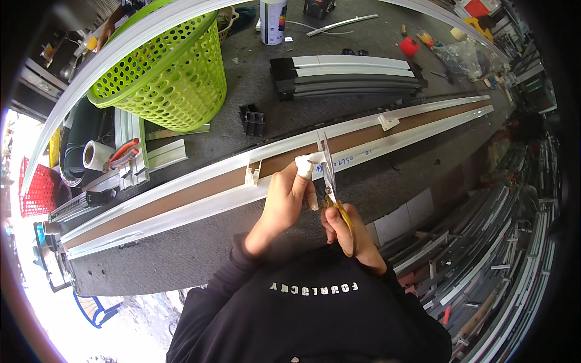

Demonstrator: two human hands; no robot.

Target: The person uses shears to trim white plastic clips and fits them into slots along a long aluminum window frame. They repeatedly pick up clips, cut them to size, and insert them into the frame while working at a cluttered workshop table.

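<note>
My right hand (346, 230) grips the yellow-handled scissors (328, 175); their blades point away from me, slightly apart. My left hand (287, 196) is closed, its raised fingertip covered by a white strip (305, 164) that looks like tape. The strip's end reaches toward the scissor blades; whether they touch it I cannot tell. Below both hands lies a long white-edged frame piece (206, 189) with a brown middle and blue handwriting. Small white brackets stand on it, one bracket (253, 172) left of my left hand and another bracket (389, 123) farther right.
A green perforated basket (175, 78) stands at far left, near a white roll (97, 155) and orange-handled pliers (124, 153). Beyond the frame piece are stacked profiles (351, 78), a black plastic part (252, 120) and a spray can (273, 23). Many metal profiles (484, 272) lie at right.
</note>
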